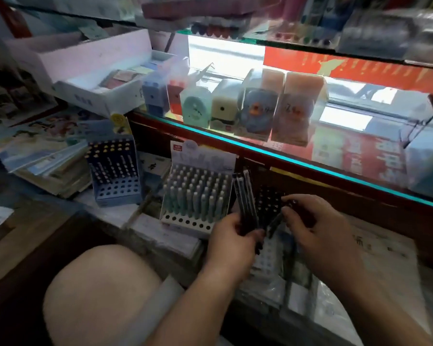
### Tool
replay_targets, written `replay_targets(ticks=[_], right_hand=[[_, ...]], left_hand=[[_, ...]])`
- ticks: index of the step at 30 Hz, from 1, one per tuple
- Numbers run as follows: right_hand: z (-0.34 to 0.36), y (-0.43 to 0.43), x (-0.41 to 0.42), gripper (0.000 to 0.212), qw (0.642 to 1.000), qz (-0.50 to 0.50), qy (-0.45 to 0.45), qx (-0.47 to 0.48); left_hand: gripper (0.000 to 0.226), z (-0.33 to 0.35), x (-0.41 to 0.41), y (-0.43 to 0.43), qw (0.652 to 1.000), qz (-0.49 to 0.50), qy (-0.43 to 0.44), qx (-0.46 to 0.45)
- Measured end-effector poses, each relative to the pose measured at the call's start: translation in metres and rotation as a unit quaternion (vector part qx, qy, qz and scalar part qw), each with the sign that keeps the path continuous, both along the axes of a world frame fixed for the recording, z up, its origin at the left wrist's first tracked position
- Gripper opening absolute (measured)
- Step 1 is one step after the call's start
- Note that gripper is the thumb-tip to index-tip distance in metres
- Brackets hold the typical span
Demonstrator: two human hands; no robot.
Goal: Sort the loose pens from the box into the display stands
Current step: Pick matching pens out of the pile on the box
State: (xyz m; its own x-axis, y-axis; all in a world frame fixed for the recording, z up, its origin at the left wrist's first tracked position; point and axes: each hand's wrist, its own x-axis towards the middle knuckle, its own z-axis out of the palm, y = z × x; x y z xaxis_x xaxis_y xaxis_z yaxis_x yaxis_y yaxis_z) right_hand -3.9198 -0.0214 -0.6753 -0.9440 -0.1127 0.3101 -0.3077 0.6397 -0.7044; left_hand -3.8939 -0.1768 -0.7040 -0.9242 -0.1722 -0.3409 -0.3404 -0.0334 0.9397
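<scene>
My left hand [231, 242] grips a bundle of dark pens [245, 196] that stand upright above it. My right hand [318, 226] pinches a single dark pen [276, 222] that slants down to the left, over a dark display stand [269, 198] with rows of holes. To the left of it stands a white display stand [195, 196] nearly full of pale green-capped pens, its front row of holes bare. Further left is a blue display stand [115, 171] with pens in its upper rows. The image is blurred by motion.
A glass counter shelf [285, 156] with boxed sharpeners [258, 106] runs across above the stands. Stacks of booklets [43, 156] lie at left, a white tray [93, 93] above them. My bare knee [100, 293] is low in view. Wrapped packs [298, 283] lie under my hands.
</scene>
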Motion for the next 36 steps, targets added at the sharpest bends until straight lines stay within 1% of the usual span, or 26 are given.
replay_targets(ticks=[3, 11, 14, 21, 25, 29, 33, 36], right_hand=[[-0.018, -0.001, 0.001, 0.018, 1.000, 0.002, -0.004, 0.028], [-0.043, 0.008, -0.006, 0.019, 0.999, -0.018, -0.021, 0.026], [-0.042, 0.004, -0.008, 0.017, 1.000, -0.006, -0.008, 0.029], [-0.042, -0.012, -0.019, 0.015, 0.998, 0.026, -0.037, 0.032], [-0.041, -0.014, -0.023, 0.019, 0.998, 0.014, -0.032, 0.056], [-0.046, -0.015, -0.020, 0.017, 0.994, 0.019, -0.035, 0.104], [-0.053, -0.022, -0.014, 0.015, 0.994, -0.011, -0.032, 0.105], [-0.058, -0.032, -0.012, 0.014, 0.991, -0.027, -0.050, 0.124]], left_hand=[[0.019, -0.012, 0.011, 0.003, 0.999, 0.004, -0.030, -0.015], [0.016, -0.023, 0.022, -0.003, 0.998, 0.023, -0.048, -0.033], [0.015, -0.024, 0.020, -0.007, 0.998, 0.040, -0.048, -0.024], [0.016, -0.021, 0.019, -0.013, 0.996, 0.053, -0.061, 0.025], [0.017, -0.022, 0.019, -0.014, 0.996, 0.053, -0.068, 0.037], [0.018, -0.022, 0.019, -0.013, 0.995, 0.058, -0.067, 0.037], [0.018, -0.020, 0.020, -0.011, 0.996, 0.059, -0.066, 0.030], [0.022, -0.020, 0.021, -0.009, 0.995, 0.056, -0.069, 0.032]])
